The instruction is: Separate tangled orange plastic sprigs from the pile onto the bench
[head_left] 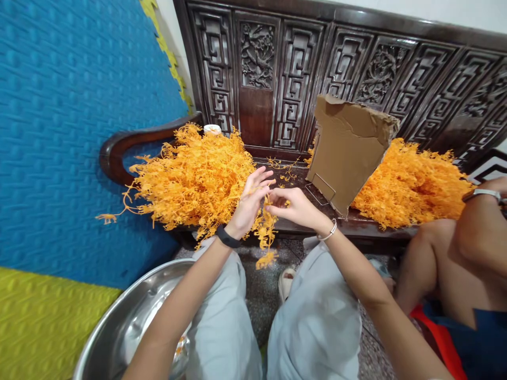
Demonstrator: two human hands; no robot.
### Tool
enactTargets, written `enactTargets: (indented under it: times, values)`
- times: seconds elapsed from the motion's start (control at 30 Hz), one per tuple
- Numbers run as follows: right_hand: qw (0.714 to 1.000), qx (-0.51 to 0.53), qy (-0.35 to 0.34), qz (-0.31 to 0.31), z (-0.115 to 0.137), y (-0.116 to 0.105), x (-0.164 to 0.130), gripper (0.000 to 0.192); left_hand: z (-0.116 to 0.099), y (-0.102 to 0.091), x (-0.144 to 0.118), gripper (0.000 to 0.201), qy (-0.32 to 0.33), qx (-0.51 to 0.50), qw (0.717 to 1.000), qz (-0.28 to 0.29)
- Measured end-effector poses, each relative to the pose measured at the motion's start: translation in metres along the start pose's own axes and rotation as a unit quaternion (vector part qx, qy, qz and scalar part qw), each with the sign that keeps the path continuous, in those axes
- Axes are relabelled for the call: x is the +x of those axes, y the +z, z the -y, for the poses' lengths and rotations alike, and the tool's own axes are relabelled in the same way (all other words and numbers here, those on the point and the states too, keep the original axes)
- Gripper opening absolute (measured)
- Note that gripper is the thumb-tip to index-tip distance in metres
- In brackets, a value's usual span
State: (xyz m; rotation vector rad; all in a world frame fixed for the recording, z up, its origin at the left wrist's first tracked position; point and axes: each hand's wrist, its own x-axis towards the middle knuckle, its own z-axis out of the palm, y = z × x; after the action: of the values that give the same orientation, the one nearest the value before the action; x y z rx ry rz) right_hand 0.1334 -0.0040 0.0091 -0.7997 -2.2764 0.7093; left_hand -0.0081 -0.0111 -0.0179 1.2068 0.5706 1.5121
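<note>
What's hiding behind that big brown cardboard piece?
Behind the cardboard sits a heap of orange plastic sprigs, spilling out on its right side on the wooden bench. How far the heap runs behind the cardboard is covered, as is part of the carved bench back.

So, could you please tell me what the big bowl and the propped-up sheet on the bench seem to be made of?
The bowl looks like stainless steel: silvery, smooth, with bright reflections. The sheet looks like plain cardboard: matte brown, creased, with a torn upper edge.
</note>
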Motion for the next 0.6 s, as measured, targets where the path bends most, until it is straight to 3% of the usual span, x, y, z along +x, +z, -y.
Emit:
enactTargets:
  times: [0.17, 0.3, 0.37, 0.6]
  values:
    - [0.986, 0.162, 0.026, -0.037, -0.001, -0.013, -0.002, 0.010, -0.003, -0.007, 0.000, 0.063, -0.031, 0.056, 0.993, 0.102]
    - [0.963, 0.258, 0.043, -0.058, -0.003, -0.017, -0.003, 0.016, -0.003, -0.008, 0.000, 0.066, -0.030, 0.068, 0.981, 0.177]
    - [0.961, 0.264, 0.042, -0.068, -0.003, -0.018, -0.003, 0.018, -0.003, -0.007, 0.000, 0.058, -0.025, 0.054, 0.983, 0.171]
    - [0.977, 0.187, 0.047, -0.093, -0.002, -0.021, -0.006, 0.020, -0.008, -0.005, 0.000, 0.015, 0.012, 0.064, 0.996, 0.062]
